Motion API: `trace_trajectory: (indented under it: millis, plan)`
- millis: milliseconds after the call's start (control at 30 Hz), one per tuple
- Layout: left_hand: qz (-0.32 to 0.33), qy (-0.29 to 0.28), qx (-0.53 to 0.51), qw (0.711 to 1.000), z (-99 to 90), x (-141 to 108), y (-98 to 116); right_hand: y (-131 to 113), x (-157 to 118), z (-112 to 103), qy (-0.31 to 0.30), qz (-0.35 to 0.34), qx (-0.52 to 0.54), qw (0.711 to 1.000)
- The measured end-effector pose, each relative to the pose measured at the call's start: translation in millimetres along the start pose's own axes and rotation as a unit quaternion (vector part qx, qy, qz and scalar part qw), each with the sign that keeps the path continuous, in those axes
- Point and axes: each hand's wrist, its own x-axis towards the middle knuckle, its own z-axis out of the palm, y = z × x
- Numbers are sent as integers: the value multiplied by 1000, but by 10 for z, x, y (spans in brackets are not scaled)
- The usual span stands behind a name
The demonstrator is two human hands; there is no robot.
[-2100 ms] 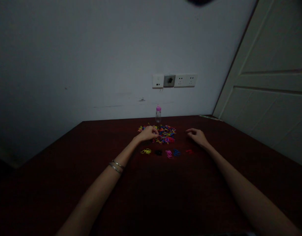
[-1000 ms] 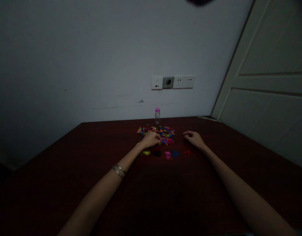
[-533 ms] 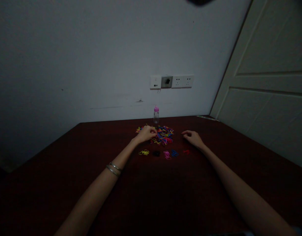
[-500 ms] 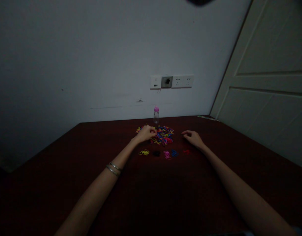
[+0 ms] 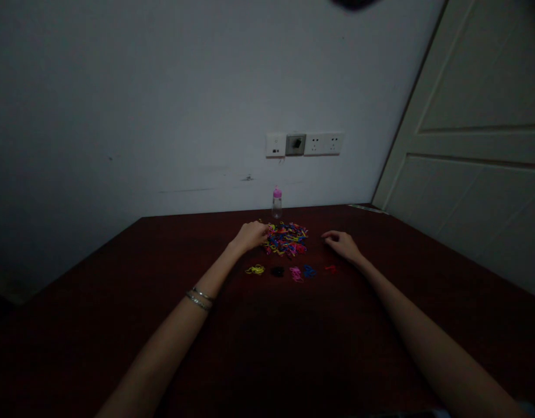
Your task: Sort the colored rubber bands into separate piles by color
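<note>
Bottle [image 5: 276,206] w/ pink cap [image 5: 277,193] is stood behind rubber-band pile [image 5: 288,238]; contents can't be made out. L hand [image 5: 250,235] is set at pile's left edge, R hand [image 5: 344,245] apart to its right; whether either's clamped on a band can't be told. Dark-red table [image 5: 267,342] is backed by wall [image 5: 162,104] w/ sockets [image 5: 323,144].

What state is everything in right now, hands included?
Mixed pile of bands, loose, colours jumbled
Left hand, bent, at the pile's left edge, grip hidden
Right hand, loosely curled, apart from the pile
Yellow bands, loose clump
Black bands, bunched, details too dark
Pink bands, loose clump
Blue bands, loose clump
Red bands, small loose clump
Bottle, upright, pink top on
Bracelets, worn on the left arm
Rightmost socket, unplugged
</note>
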Motion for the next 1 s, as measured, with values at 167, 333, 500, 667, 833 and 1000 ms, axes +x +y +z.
trace_trajectory:
  millis: [167, 333, 500, 667, 833, 1000]
  plan:
    - [-3, 10, -131, 991, 16, 51, 7, 3, -4, -3, 0, -7, 3, 1000]
    - [15, -41, -301, 953, 101, 91, 113, -4, -5, -6, -3, -2, -9, 1000]
    - [41, -163, -410, 896, 139, 11, 313, -8, -10, -6, 2, -10, -6, 1000]
    - [40, -247, -442, 861, 130, -45, 428, -26, -25, -12, 4, -8, -6, 1000]
    - [68, -286, -431, 853, 101, -54, 455, -39, -33, -10, 3, -7, -17, 1000]
    - [69, -309, -438, 842, 74, -60, 428, -15, -18, 1, 6, -18, -11, 1000]
